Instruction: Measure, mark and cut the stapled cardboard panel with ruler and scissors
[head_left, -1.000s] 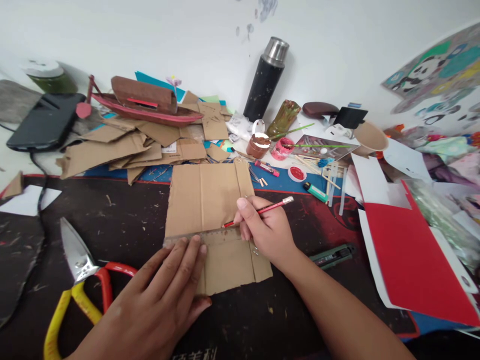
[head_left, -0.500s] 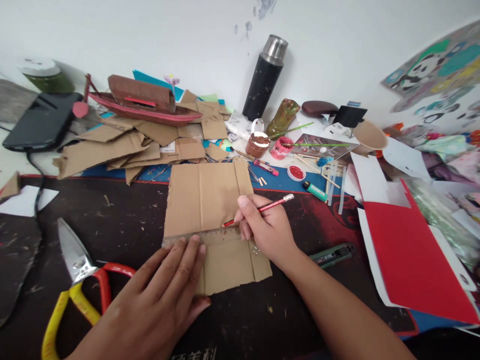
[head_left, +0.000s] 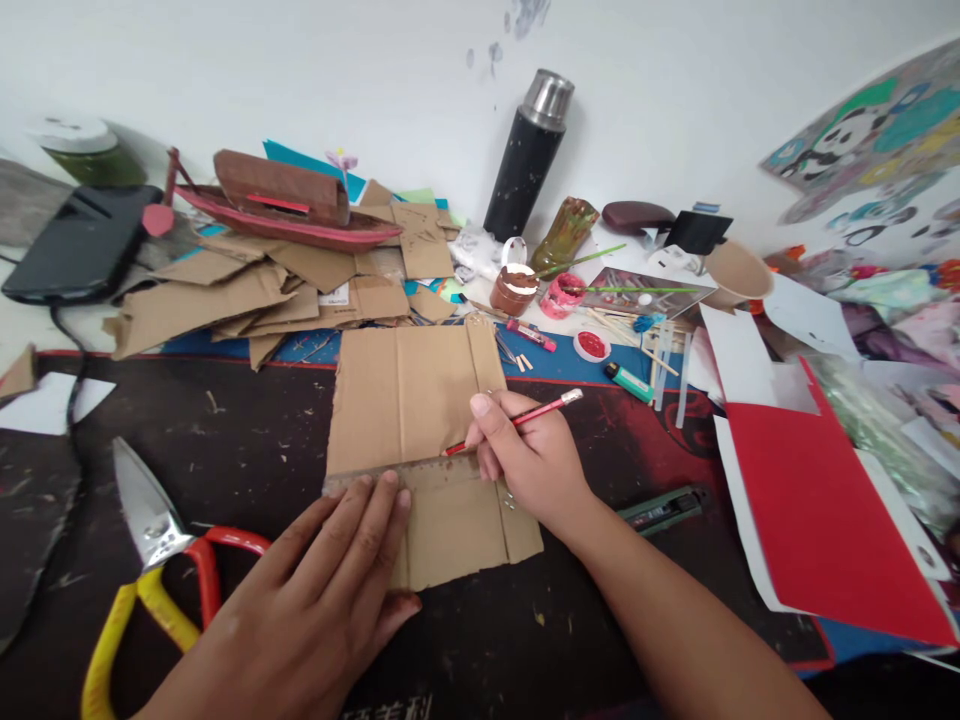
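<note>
On the dark mat (head_left: pixel 585 640), one piece of cardboard (head_left: pixel 367 390) lies flat in front of me, one ruler (head_left: pixel 435 472) across it. My left hand (head_left: pixel 319 575) is flat, gripping nothing: fingers outstretched and nearly together, tips pressing on the ruler, thumb out past the cardboard's near edge. My right hand (head_left: pixel 536 455) is closed in a writing grip on one pencil (head_left: pixel 546 408), thumb and fingers pinching the shaft, eraser end up and to the right. Pencil tip sits at the ruler's far edge; can't tell if it touches the cardboard. The ruler's right end runs behind my right hand.

Counts around: one pair of shears (head_left: pixel 161 545), blades together, left of my left hand; one cutter (head_left: pixel 664 510) beside my right forearm; one red sheet (head_left: pixel 840 510) farther right. Behind the cardboard: one boat (head_left: pixel 277 215) on a pile of scraps (head_left: pixel 202 310), too overlapped to count; one flask (head_left: pixel 525 160) against the wall (head_left: pixel 360 70); two paint jars, one brown (head_left: pixel 514 292), one pink (head_left: pixel 562 298); one dish of red paint (head_left: pixel 592 346).
</note>
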